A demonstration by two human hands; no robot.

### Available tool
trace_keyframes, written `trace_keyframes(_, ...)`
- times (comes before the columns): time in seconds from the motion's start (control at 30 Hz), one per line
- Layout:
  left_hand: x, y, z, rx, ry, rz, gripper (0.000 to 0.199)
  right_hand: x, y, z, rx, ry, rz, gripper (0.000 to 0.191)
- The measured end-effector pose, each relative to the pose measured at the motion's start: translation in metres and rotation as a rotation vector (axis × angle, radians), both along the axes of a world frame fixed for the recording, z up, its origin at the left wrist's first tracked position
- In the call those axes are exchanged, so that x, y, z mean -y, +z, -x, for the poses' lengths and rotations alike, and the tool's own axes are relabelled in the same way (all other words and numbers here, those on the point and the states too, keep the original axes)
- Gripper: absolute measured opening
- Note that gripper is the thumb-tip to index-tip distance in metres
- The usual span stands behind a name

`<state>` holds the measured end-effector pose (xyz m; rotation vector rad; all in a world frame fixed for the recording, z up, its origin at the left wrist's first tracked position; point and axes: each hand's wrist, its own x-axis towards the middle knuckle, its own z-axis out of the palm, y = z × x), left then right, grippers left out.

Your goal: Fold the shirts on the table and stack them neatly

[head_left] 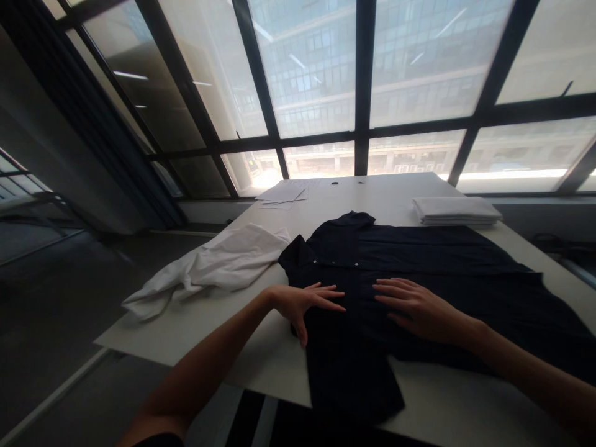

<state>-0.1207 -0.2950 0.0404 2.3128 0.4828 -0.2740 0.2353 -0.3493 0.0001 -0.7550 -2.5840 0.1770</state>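
Flatly, a dark button-up shirt (442,248) is spread on the white table (395,195), over its near middle and right side. The collar (298,251) is turned to the table's left, and small white buttons (356,264) can be seen. Over the table's near middle, the left hand (310,304) is held with its fingers wide apart and nothing gripped. The right hand (414,307) is held palm down, more to the table's right, with fingers loose and nothing gripped. Whether the shirt is touched by either hand cannot be told. A rumpled white cloth (223,257) is laid along the table's left edge. Folded white cloth (456,212) is stacked by its right edge, and paper sheets (286,194) are placed near its far left corner.
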Motion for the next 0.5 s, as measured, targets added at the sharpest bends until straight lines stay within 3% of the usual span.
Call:
trace_keyframes(0.3, 0.023, 0.006, -0.013, -0.015, -0.060, 0.013, 0.108, 0.029, 0.011, 0.019, 0.109, 0.206, 0.327, 0.087)
trace_keyframes(0.5, 0.029, 0.000, -0.025, 0.013, -0.132, 0.016, 0.081, 0.031, 0.011, 0.023, 0.133, 0.257, 0.321, 0.083)
